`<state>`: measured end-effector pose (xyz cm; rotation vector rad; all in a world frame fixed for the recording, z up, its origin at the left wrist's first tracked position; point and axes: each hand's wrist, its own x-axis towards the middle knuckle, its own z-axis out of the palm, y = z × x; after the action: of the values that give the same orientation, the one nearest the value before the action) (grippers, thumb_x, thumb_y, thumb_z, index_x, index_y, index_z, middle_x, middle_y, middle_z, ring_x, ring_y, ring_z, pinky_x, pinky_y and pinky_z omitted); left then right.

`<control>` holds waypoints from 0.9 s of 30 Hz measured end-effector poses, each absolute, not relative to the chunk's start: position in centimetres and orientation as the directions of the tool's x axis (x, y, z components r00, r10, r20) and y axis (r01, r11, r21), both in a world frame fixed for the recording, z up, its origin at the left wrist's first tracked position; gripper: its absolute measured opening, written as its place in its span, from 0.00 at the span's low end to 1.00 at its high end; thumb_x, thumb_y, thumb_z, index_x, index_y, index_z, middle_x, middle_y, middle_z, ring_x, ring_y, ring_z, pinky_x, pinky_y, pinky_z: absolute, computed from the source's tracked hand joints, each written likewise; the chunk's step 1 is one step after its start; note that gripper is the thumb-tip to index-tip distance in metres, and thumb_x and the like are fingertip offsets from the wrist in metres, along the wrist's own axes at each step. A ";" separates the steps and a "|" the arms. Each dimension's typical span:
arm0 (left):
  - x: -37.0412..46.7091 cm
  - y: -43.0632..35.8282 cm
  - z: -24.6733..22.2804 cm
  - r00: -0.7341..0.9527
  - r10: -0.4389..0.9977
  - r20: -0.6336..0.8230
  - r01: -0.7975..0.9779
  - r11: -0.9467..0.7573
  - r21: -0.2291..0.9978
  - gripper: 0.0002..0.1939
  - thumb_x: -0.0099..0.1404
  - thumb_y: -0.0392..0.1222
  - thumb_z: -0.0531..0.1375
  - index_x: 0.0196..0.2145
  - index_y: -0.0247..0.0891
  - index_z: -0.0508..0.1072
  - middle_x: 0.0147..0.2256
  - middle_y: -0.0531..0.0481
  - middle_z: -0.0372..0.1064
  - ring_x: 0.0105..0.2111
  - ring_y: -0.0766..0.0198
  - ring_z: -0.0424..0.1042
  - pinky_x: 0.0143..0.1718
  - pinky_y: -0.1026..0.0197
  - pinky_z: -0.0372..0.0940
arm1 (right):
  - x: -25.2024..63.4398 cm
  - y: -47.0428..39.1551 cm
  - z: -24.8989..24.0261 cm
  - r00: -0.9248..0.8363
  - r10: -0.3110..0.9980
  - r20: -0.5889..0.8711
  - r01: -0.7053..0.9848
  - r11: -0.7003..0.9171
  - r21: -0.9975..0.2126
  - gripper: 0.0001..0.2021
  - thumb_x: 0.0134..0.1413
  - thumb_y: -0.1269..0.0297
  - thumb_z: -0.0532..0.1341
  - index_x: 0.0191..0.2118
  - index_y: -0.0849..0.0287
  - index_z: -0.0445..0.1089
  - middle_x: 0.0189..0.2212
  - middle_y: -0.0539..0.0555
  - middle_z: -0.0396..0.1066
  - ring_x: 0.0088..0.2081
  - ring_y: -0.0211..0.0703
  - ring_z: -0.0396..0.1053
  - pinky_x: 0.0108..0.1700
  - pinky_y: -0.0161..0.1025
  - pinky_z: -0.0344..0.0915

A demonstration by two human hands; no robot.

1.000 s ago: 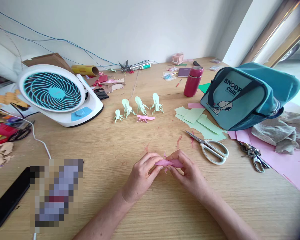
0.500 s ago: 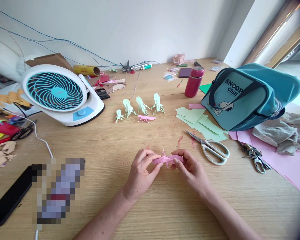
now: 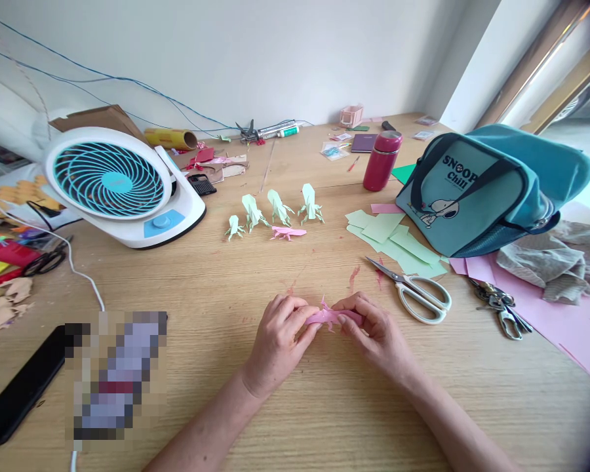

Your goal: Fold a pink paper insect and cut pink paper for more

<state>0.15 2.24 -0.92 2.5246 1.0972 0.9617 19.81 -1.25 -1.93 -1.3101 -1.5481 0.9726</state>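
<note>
A pink folded-paper insect (image 3: 328, 316) is stretched sideways between my two hands, just above the wooden table. My left hand (image 3: 286, 328) pinches its left end between thumb and fingers. At the other end, my right hand (image 3: 368, 324) grips the paper with thumb and forefinger. Thin pointed legs stick out from its middle. Beyond my hands, several pale green paper insects (image 3: 279, 208) stand in a row, with another pink paper insect (image 3: 288, 233) lying in front of them. Open-bladed scissors (image 3: 420, 295) with white handles rest to the right of my right hand.
Green paper pieces (image 3: 393, 239), a teal bag (image 3: 467, 190), keys (image 3: 502, 308) and pink sheets (image 3: 535, 314) lie on the right. A red bottle (image 3: 382, 160) stands behind. On the left are a white fan (image 3: 122, 187) and a black phone-like slab (image 3: 24, 387).
Both hands stay on the pink paper insect. It has shifted slightly rightward, and the right-hand fingers have moved inward along it, nearer its legs.
</note>
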 end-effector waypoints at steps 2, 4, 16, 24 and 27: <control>0.1 2.3 -1.0 0.508 0.717 0.478 0.568 -0.696 0.440 0.08 0.65 0.32 0.60 0.42 0.39 0.74 0.35 0.47 0.69 0.38 0.59 0.67 0.41 0.55 0.65 | 19.8 -1.3 -1.6 -0.087 0.986 0.142 0.366 0.164 -0.916 0.05 0.60 0.64 0.60 0.39 0.55 0.72 0.35 0.53 0.69 0.36 0.42 0.68 0.35 0.36 0.64; 0.1 2.4 -1.1 0.512 0.714 0.478 0.573 -0.698 0.430 0.08 0.65 0.32 0.60 0.41 0.39 0.74 0.35 0.48 0.70 0.38 0.59 0.67 0.41 0.56 0.65 | 19.8 -1.2 -1.5 -0.086 0.984 0.156 0.392 0.178 -0.903 0.04 0.59 0.67 0.60 0.39 0.55 0.72 0.35 0.53 0.69 0.35 0.42 0.68 0.34 0.36 0.63; 0.2 2.5 -0.5 0.456 0.787 0.416 0.508 -0.614 0.604 0.10 0.66 0.33 0.60 0.44 0.42 0.74 0.40 0.47 0.72 0.43 0.57 0.68 0.46 0.52 0.65 | 20.4 -0.8 -2.9 -0.016 0.987 0.162 0.204 0.162 -0.966 0.08 0.60 0.58 0.61 0.40 0.55 0.72 0.34 0.54 0.72 0.36 0.45 0.69 0.37 0.39 0.67; 0.9 2.1 -0.1 0.396 0.838 0.375 0.326 -0.510 0.796 0.04 0.65 0.34 0.61 0.34 0.40 0.74 0.37 0.48 0.75 0.42 0.59 0.72 0.47 0.54 0.66 | 19.3 -1.5 -1.6 -0.092 0.976 0.197 0.268 0.215 -0.939 0.04 0.61 0.66 0.60 0.40 0.54 0.72 0.36 0.53 0.70 0.38 0.44 0.69 0.39 0.39 0.65; 1.0 2.0 -0.1 0.381 0.851 0.362 0.319 -0.488 0.812 0.04 0.65 0.33 0.61 0.33 0.40 0.74 0.36 0.48 0.75 0.42 0.59 0.72 0.47 0.54 0.67 | 19.2 -1.6 -1.5 -0.101 0.967 0.233 0.297 0.252 -0.921 0.04 0.61 0.68 0.60 0.40 0.54 0.71 0.35 0.53 0.70 0.38 0.43 0.68 0.38 0.38 0.64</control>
<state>1.02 2.01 -0.12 1.9947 1.0032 1.0544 19.15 -1.63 -1.46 -1.2067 -1.5898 0.9017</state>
